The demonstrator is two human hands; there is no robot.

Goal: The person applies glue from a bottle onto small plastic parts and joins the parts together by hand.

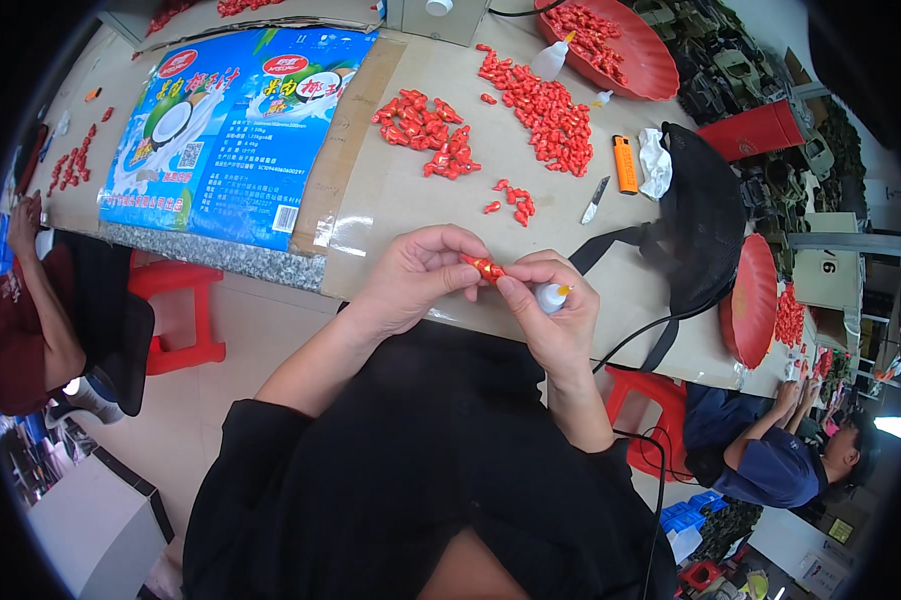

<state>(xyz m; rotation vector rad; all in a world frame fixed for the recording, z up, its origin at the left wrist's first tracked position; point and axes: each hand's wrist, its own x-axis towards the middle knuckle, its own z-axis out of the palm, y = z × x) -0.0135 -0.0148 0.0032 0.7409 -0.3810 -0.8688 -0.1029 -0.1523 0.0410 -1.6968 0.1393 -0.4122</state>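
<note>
In front of my body, a small red ornament (484, 268) with gold marks is pinched between my two hands. My left hand (422, 278) grips it with thumb and fingertips. My right hand (558, 318) holds its other end, and a small white squeeze bottle (551, 297) with an orange tip is tucked in the same hand. Beyond my hands lie a looser heap of larger red pieces (422, 130), a dense heap of small red pieces (540, 115) and a little group of them (518, 203) nearer to me.
An orange lighter (625, 165), a craft blade (595, 200) and crumpled white tissue (655, 165) lie to the right, beside a black bag (705, 220). A red tray (655, 65) and another squeeze bottle (549, 62) stand farther back. Blue printed cardboard (235, 130) covers the left. People sit at both sides.
</note>
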